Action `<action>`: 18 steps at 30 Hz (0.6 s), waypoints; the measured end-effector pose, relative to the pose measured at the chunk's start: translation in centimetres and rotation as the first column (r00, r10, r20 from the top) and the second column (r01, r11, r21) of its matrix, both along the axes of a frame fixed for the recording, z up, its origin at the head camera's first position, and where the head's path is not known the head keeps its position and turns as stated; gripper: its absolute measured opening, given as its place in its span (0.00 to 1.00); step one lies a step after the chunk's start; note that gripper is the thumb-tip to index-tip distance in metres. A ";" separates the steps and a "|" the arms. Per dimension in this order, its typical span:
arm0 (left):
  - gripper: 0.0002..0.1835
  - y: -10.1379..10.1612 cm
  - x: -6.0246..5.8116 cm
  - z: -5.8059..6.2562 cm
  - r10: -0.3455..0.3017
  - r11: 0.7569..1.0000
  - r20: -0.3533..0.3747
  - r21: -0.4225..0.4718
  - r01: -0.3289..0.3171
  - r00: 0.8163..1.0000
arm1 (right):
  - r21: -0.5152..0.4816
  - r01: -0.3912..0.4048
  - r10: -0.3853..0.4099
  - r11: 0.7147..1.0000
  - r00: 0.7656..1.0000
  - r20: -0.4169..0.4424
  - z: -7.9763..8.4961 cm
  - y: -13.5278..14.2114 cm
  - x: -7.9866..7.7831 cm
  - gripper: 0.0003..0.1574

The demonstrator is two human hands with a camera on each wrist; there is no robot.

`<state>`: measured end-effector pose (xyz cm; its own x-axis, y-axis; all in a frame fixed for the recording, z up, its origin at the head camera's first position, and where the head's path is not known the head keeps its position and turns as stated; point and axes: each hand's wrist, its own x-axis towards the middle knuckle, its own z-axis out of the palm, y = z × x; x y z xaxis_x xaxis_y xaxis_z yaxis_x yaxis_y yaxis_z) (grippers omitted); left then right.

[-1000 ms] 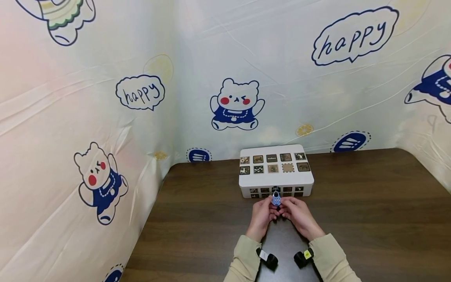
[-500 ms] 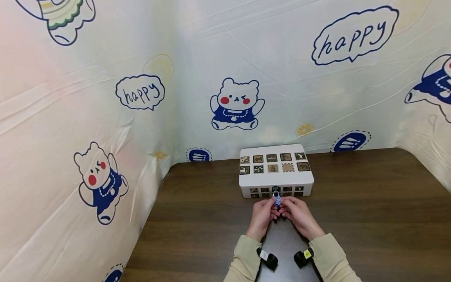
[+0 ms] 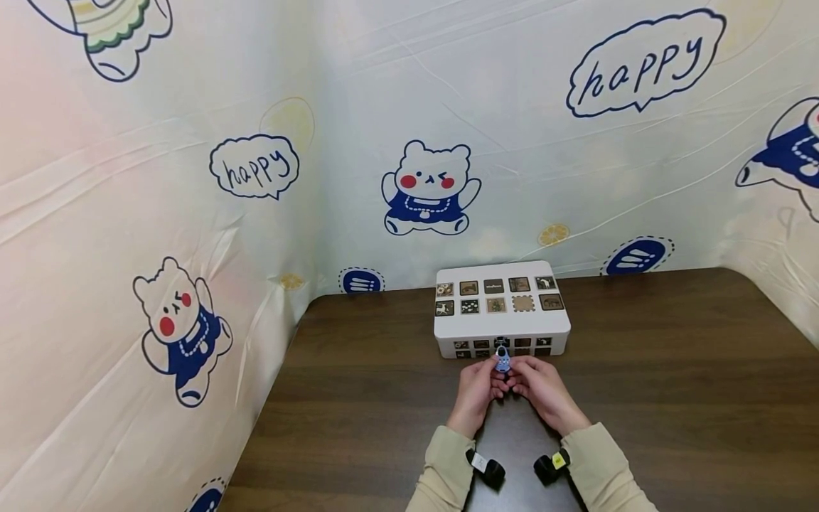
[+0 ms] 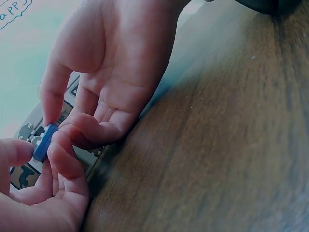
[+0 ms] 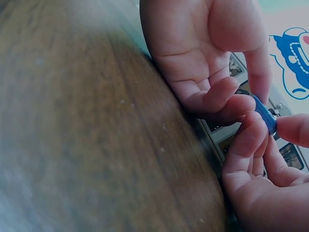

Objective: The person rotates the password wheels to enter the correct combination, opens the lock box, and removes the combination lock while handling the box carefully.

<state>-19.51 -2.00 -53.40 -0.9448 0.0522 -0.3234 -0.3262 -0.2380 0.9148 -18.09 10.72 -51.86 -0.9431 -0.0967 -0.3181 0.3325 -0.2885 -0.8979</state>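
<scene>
A small blue combination padlock (image 3: 502,363) sits right at the metal latch (image 3: 502,343) on the front of a white box (image 3: 499,325). From the left, my left hand (image 3: 475,391) pinches the padlock's body between thumb and fingers. My right hand (image 3: 545,392) pinches it from the opposite side. In the left wrist view the blue padlock body (image 4: 44,144) shows edge-on, with fingertips of both hands around it. The right wrist view has the same padlock (image 5: 265,115) between the fingertips. The remaining fingers curl underneath, and the padlock's lower part is partly hidden.
Small dark square pictures cover the box's lid and front. The box stands near the back edge of a dark wooden table (image 3: 672,384). Behind and beside it hangs a pale printed curtain (image 3: 358,178). Black cameras (image 3: 489,473) are strapped at both wrists.
The padlock has shifted very slightly to the right between the fingertips. Both hands hold nearly the same pose, and the box stays in place.
</scene>
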 end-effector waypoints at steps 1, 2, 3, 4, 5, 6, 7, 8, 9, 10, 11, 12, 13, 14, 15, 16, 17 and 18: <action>0.14 0.0 0.0 0.0 0.002 1.000 0.002 0.003 -0.002 1.000 | 0.003 -0.002 0.002 1.000 1.000 -0.001 0.0 0.0 0.0 0.15; 0.14 0.0 0.0 0.1 0.000 1.000 0.001 0.002 0.000 1.000 | 0.008 -0.004 0.004 1.000 1.000 -0.002 0.0 0.0 0.0 0.15; 0.14 0.0 0.1 0.1 -0.002 1.000 -0.002 0.000 0.002 1.000 | 0.012 -0.005 0.005 1.000 1.000 -0.004 0.0 0.0 0.0 0.16; 0.14 0.0 0.1 0.1 -0.003 1.000 -0.004 -0.002 0.003 1.000 | 0.015 -0.005 0.005 1.000 1.000 -0.008 -0.1 0.0 0.0 0.16; 0.13 0.0 0.1 0.2 -0.005 1.000 -0.007 -0.005 0.005 1.000 | 0.018 -0.004 0.004 1.000 1.000 -0.013 -0.1 0.1 0.1 0.17; 0.13 0.0 0.1 0.2 -0.006 1.000 -0.010 -0.007 0.006 1.000 | 0.021 -0.007 0.007 1.000 1.000 -0.023 -0.1 0.1 0.1 0.17; 0.13 0.0 0.1 0.2 -0.008 1.000 -0.013 -0.010 0.008 1.000 | 0.021 -0.007 0.007 1.000 1.000 -0.030 -0.1 0.1 0.1 0.16; 0.13 0.0 0.2 0.2 -0.010 1.000 -0.016 -0.013 0.010 1.000 | 0.019 -0.007 0.007 1.000 0.999 -0.039 -0.2 0.1 0.2 0.15; 0.13 0.0 0.2 0.2 -0.009 1.000 -0.016 -0.013 0.009 1.000 | 0.010 -0.010 0.011 1.000 0.998 -0.058 -0.2 0.1 0.2 0.15; 0.13 -0.1 0.2 0.2 -0.008 1.000 -0.014 -0.013 0.008 1.000 | 0.008 -0.011 0.011 1.000 0.998 -0.065 -0.2 0.2 0.2 0.14; 0.13 -0.1 0.2 0.1 -0.006 1.000 -0.012 -0.011 0.006 1.000 | 0.008 -0.012 0.013 1.000 0.997 -0.071 -0.2 0.2 0.2 0.14; 0.14 -0.1 0.1 0.1 -0.004 1.000 -0.009 -0.009 0.004 1.000 | 0.008 -0.014 0.015 1.000 0.997 -0.072 -0.2 0.2 0.3 0.13; 0.14 -0.1 0.1 0.1 -0.001 1.000 -0.006 -0.007 0.001 1.000 | 0.007 -0.012 0.013 1.000 0.998 -0.065 -0.2 0.2 0.2 0.13; 0.14 -0.1 0.1 0.1 0.002 1.000 -0.003 -0.004 -0.002 1.000 | 0.007 -0.011 0.012 1.000 0.998 -0.060 -0.2 0.2 0.2 0.14; 0.13 -0.2 0.1 0.1 0.003 1.000 0.000 -0.002 -0.003 1.000 | 0.010 -0.010 0.010 1.000 0.999 -0.050 -0.1 0.1 0.2 0.15; 0.13 -0.2 0.1 0.2 0.002 1.000 -0.002 -0.002 -0.002 1.000 | 0.019 -0.006 0.006 1.000 1.000 -0.030 -0.1 0.1 0.2 0.16; 0.13 -0.2 0.1 0.2 0.002 1.000 -0.003 -0.001 -0.002 1.000 | 0.020 -0.008 0.008 1.000 1.000 -0.024 -0.1 0.1 0.1 0.17; 0.13 -0.2 0.1 0.2 0.003 1.000 -0.004 0.004 -0.003 1.000 | 0.016 -0.007 0.007 1.000 1.000 -0.015 0.0 0.0 0.1 0.16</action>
<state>-19.37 -2.19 -53.17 -0.9464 0.0504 -0.3191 -0.3215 -0.2424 0.9153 -18.01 10.76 -51.89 -0.9471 -0.0987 -0.3055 0.3210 -0.2720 -0.9072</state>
